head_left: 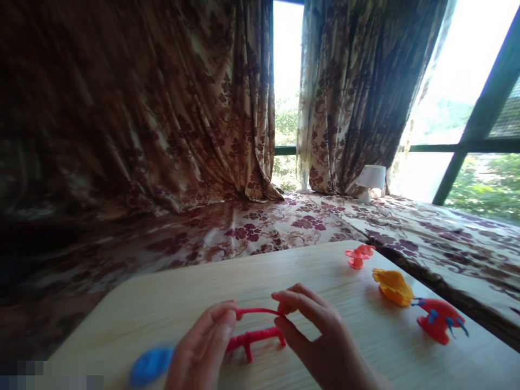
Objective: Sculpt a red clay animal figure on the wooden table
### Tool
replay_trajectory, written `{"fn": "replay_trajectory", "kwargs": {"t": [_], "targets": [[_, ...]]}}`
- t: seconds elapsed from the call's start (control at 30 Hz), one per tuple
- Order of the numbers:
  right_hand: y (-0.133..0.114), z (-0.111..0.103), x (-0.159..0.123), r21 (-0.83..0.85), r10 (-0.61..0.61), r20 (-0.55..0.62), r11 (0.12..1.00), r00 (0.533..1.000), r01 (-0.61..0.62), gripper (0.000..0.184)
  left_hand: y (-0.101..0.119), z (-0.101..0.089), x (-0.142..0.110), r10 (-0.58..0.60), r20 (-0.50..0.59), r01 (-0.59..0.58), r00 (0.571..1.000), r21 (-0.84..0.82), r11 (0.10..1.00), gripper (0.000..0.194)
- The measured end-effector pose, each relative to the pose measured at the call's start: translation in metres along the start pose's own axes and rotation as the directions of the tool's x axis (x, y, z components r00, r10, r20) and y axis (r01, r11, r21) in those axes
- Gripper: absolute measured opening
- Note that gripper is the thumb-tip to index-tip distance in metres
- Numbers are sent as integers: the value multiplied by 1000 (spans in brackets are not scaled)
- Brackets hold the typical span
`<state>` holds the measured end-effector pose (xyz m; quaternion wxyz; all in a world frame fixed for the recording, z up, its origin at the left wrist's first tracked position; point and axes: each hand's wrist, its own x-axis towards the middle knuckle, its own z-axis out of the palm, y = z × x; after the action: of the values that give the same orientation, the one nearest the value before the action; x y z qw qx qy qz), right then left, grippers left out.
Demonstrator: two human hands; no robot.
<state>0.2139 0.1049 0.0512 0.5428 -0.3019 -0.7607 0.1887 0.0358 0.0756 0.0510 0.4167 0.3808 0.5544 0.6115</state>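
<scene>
My left hand: low in the view, left of centre; the thumb and fingers (207, 338) pinch one end of a thin red strip (260, 310).
My right hand: across from the left one, thumb and index finger (319, 330) closed on the strip's other end, with the remaining fingers bent loosely above.
Thin red strip: held between my two hands over the surface (195, 287), stretching from one set of fingertips to the other with a slight upward bow.
Red legged piece: a knobbly bar (255, 338) with short legs, seen just below the strip and between my hands; its left end is hidden behind my left hand, and I can't tell whether either hand touches it.
Blue piece: a rounded, blurred shape (151, 365) on the surface, just left of my left hand.
Right-hand row: three shaped pieces well apart from my hands, running along the right side of the surface: a coral-red one (358, 255) farthest off, a yellow-orange one (393, 287) in the middle, and a red one with blue parts (441, 320) nearest me.
Surface: pale wood grain with rounded corners.
Beyond it: flower-patterned cloth (280, 225), matching curtains (219, 108) and a small white lamp (372, 177) near the window (483, 146).
</scene>
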Motion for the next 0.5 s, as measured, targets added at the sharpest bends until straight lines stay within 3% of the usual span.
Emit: {"fn": "replay_trajectory", "kwargs": {"t": [0.23,0.5], "targets": [[0,-3,0,-67,1,0,998,1000,-1,41,-7,-8,10,7,-10,-7,1000,-46,999,53],[-4,-2,2,-38,85,34,996,996,-84,17,2,2,5,87,-62,-92,994,-84,992,37]]}}
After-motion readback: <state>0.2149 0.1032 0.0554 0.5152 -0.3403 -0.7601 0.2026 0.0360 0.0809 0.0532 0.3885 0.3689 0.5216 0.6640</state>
